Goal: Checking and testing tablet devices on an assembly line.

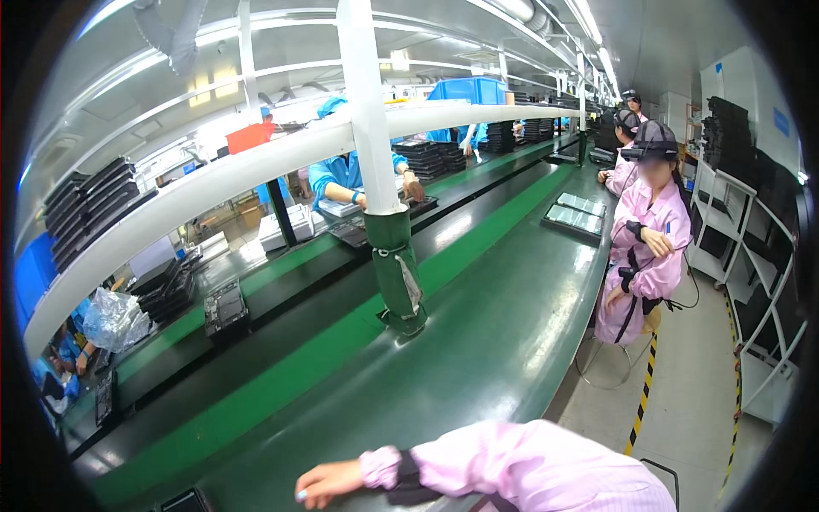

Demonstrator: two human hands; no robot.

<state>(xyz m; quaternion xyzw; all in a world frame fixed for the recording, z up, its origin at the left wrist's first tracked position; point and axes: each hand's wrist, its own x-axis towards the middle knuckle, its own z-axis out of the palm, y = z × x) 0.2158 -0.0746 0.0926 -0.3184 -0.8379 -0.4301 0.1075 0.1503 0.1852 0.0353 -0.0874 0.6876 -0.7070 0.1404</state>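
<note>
From the lower right my right arm, in a pink sleeve with a black wrist strap (413,480), reaches over the green bench (478,375). My right hand (328,484) rests at the near edge, open, its fingers loosely bent and nothing seen in them. Left of it, a dark flat device (184,502) is cut off by the lower rim. My left hand is out of view.
A white post with a green wrapped base (397,282) rises from the bench. Farther along, a co-worker in pink (644,230) sits by a panel tray (576,216). Across the line, a person in blue (341,175) handles a device. Wheeled racks (725,222) stand right.
</note>
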